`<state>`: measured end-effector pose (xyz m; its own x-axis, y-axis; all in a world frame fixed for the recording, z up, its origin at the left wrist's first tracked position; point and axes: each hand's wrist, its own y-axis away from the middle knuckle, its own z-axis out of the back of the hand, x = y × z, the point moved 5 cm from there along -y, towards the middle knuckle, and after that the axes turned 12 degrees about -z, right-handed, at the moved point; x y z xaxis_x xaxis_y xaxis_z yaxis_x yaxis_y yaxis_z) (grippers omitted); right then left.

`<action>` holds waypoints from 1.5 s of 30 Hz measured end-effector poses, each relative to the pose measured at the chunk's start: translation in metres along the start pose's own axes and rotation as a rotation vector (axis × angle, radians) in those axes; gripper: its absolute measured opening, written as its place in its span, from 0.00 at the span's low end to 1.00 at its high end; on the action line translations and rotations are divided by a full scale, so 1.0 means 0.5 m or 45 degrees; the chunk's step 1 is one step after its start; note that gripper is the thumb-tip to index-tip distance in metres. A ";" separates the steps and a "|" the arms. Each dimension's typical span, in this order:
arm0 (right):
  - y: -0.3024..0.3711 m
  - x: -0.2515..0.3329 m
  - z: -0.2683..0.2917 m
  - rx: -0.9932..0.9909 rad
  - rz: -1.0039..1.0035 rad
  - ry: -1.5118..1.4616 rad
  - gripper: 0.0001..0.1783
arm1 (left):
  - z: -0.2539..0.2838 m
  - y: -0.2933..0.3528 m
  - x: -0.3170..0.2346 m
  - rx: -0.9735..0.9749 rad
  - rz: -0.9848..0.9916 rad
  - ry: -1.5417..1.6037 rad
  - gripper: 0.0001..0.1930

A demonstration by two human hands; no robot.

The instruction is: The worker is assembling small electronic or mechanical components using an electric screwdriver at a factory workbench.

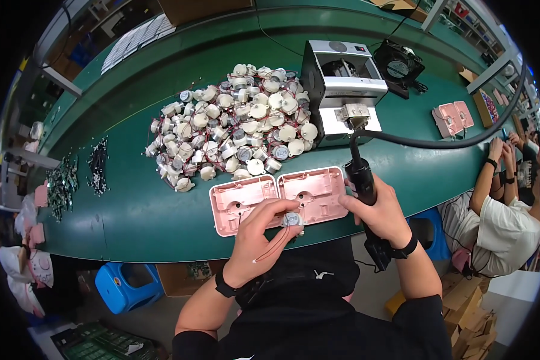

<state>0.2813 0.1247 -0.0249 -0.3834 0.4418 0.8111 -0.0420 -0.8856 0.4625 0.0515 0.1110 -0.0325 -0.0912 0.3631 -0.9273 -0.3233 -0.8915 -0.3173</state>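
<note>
My left hand (pixel 253 243) pinches a small round silver motor (pixel 291 219) with thin red wires trailing over the palm, above the front edge of an open pink plastic case. The case's left half (pixel 220 217) and right half (pixel 328 211) lie side by side, hollow side up, at the table's near edge. In my right hand (pixel 383 211) is a black electric screwdriver (pixel 360 179), held upright beside the right half. A thick black cable (pixel 438 143) curves off from its upper end; I cannot make out its tip.
A large heap of white-and-silver motors (pixel 234 129) lies beyond the case. Right of it stands a screw feeder (pixel 345 84), with a black fan (pixel 399 67) alongside. Small parts (pixel 63 183) lie far left. Another pink case (pixel 453 120) and co-workers' hands (pixel 501 150) are at right.
</note>
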 end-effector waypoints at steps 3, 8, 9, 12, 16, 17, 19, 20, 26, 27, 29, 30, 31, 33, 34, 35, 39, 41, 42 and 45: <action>-0.004 0.000 0.012 0.016 -0.016 -0.093 0.20 | -0.015 -0.011 -0.016 0.053 -0.021 -0.056 0.17; 0.029 0.023 0.086 -0.122 0.170 -0.283 0.20 | 0.027 -0.015 -0.038 0.039 -0.172 -0.440 0.15; 0.042 0.037 0.103 -0.179 0.281 -0.317 0.20 | 0.031 -0.017 -0.031 -0.007 -0.062 -0.342 0.15; 0.067 0.069 0.131 -0.192 0.437 -0.530 0.22 | 0.017 -0.043 -0.017 -0.069 0.138 -0.130 0.15; 0.091 0.089 0.118 -0.166 0.604 -0.700 0.26 | -0.033 -0.062 -0.006 0.029 0.045 -0.316 0.18; 0.096 0.089 0.115 -0.140 0.643 -0.733 0.27 | -0.040 -0.068 -0.003 0.085 -0.048 -0.458 0.18; 0.103 0.080 0.117 -0.156 0.649 -0.706 0.28 | -0.053 -0.079 -0.002 0.190 -0.241 -0.740 0.19; 0.107 0.076 0.117 -0.161 0.658 -0.676 0.29 | -0.055 -0.081 0.000 0.196 -0.245 -0.736 0.19; 0.121 0.080 0.124 -0.152 0.705 -0.691 0.31 | -0.065 -0.085 0.000 0.216 -0.308 -0.838 0.19; 0.124 0.086 0.124 -0.133 0.731 -0.760 0.31 | -0.065 -0.085 0.001 0.218 -0.300 -0.852 0.20; 0.125 0.097 0.120 -0.092 0.783 -0.897 0.32 | -0.070 -0.085 0.005 0.211 -0.340 -0.873 0.20; 0.122 0.102 0.115 -0.086 0.784 -0.891 0.32 | -0.073 -0.085 0.007 0.209 -0.379 -0.896 0.20; 0.118 0.109 0.110 -0.077 0.815 -0.906 0.31 | -0.073 -0.085 0.008 0.206 -0.418 -0.920 0.20; 0.111 0.122 0.098 -0.063 0.873 -0.934 0.30 | -0.069 -0.089 0.006 0.191 -0.406 -0.911 0.20; 0.106 0.128 0.091 -0.060 0.871 -0.928 0.30 | -0.067 -0.091 0.005 0.186 -0.396 -0.901 0.20; 0.100 0.132 0.082 -0.048 0.877 -0.941 0.28 | -0.065 -0.093 0.005 0.180 -0.386 -0.892 0.20; 0.061 0.137 0.036 -0.011 0.889 -0.951 0.24 | -0.061 -0.091 0.014 0.246 -0.348 -0.885 0.19; 0.038 0.133 0.013 0.012 0.892 -0.930 0.21 | -0.059 -0.089 0.016 0.231 -0.340 -0.880 0.19; 0.030 0.134 0.007 0.019 0.889 -0.923 0.21 | -0.061 -0.088 0.016 0.224 -0.336 -0.877 0.19; 0.011 0.147 -0.015 -0.030 0.930 -0.721 0.19 | -0.058 -0.085 0.020 0.193 -0.332 -0.867 0.19</action>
<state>0.2460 0.1511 0.0343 0.1861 -0.2291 0.9554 0.0116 -0.9719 -0.2353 0.0915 0.1449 -0.0341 -0.5412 0.6894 -0.4816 -0.5363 -0.7240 -0.4338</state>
